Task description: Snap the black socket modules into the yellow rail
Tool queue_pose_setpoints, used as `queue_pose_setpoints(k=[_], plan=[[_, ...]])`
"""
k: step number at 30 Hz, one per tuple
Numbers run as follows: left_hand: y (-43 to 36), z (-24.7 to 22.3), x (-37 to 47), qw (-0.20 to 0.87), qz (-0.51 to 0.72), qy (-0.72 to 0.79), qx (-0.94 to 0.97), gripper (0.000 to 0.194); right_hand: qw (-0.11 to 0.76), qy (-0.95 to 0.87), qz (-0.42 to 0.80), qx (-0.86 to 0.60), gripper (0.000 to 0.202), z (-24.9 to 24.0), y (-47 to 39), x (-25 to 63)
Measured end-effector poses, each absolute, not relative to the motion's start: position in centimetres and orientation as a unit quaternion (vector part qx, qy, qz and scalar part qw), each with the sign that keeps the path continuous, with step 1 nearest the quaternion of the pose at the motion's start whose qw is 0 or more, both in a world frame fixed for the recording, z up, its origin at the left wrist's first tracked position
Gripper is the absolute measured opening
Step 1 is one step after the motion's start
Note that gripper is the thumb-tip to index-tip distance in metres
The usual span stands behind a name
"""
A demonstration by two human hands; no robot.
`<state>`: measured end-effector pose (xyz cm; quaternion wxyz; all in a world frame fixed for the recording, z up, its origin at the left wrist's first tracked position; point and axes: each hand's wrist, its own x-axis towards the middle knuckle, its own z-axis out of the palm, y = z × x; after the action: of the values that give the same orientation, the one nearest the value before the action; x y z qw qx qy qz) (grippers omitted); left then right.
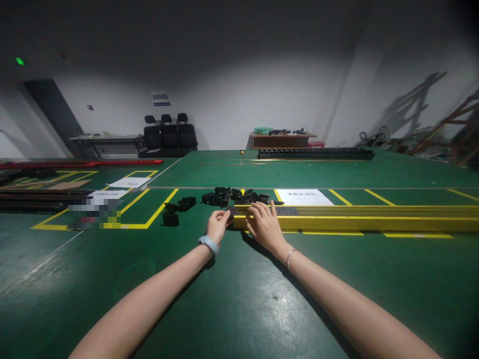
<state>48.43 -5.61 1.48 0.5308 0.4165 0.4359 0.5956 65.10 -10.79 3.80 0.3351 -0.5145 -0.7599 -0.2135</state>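
Observation:
A long yellow rail (pixel 337 223) lies across the green surface, its open channel facing up. Black socket modules (pixel 288 211) sit in the channel near its left end. At that end my left hand (pixel 217 225) pinches another black socket module (pixel 232 212) between thumb and fingers, level with the channel. My right hand (pixel 266 227) is bent over the rail just to the right, fingers on top and thumb at the near side. It hides part of the channel. Just behind the rail lies a pile of loose black modules (pixel 220 196).
A few more black pieces (pixel 171 218) lie left of my hands. A printed white sheet (pixel 305 196) is behind the rail. Black rails (pixel 33 200) lie at the left, and another black rail (pixel 314 154) lies farther back. Yellow tape lines (pixel 162 208) mark the green surface.

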Motion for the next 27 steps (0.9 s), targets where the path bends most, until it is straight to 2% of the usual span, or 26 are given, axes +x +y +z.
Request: queue_pose_setpoints(k=[9,16,21,24,27], plan=[[-6.3,1.4,48.0,0.469,0.548,0.439,0.536,0.028,0.367,-0.742,-0.21,-0.521,0.032,3.8,-10.8,65.5],[-7.2,2.2,48.1,0.452,0.553,0.429,0.554,0.022,0.363,-0.748,-0.193,-0.521,0.039,3.8,-10.9,65.5],[-7.5,2.4,48.5,0.426,0.516,0.421,0.613,0.036,0.384,-0.739,-0.2,-0.516,0.038,4.9,-9.8,67.9],[-7.1,2.7,48.6,0.38,0.496,0.44,0.645,0.035,0.395,-0.648,-0.197,-0.621,0.032,6.3,-8.8,71.6],[-6.6,3.3,48.3,0.335,0.463,0.442,0.692,0.017,0.323,-0.561,-0.155,-0.746,0.032,7.5,-8.1,75.6]])
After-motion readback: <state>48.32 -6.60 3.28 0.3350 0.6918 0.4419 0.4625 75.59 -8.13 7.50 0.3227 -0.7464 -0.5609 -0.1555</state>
